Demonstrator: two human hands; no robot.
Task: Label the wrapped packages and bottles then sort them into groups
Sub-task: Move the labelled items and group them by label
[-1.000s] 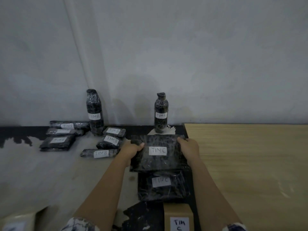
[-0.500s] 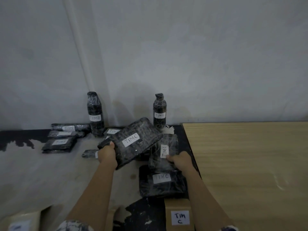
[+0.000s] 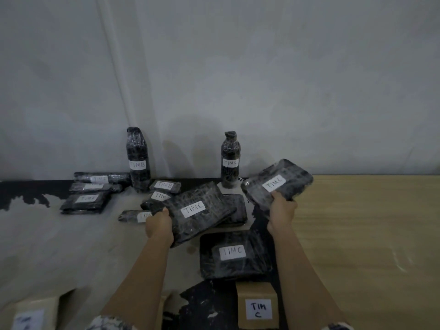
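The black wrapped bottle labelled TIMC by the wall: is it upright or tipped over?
Upright. The black plastic-wrapped bottle labelled TIMC stands on its base, narrow cap end pointing up.

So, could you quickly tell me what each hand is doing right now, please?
Left hand: grips the left TIMC package.
Right hand: grips the right TIMC package.

In my left hand (image 3: 158, 226) a black film-wrapped flat package (image 3: 197, 217) sits left of its twin package (image 3: 277, 182) in my right hand (image 3: 282, 210); a third package (image 3: 234, 254) lies nearer me.
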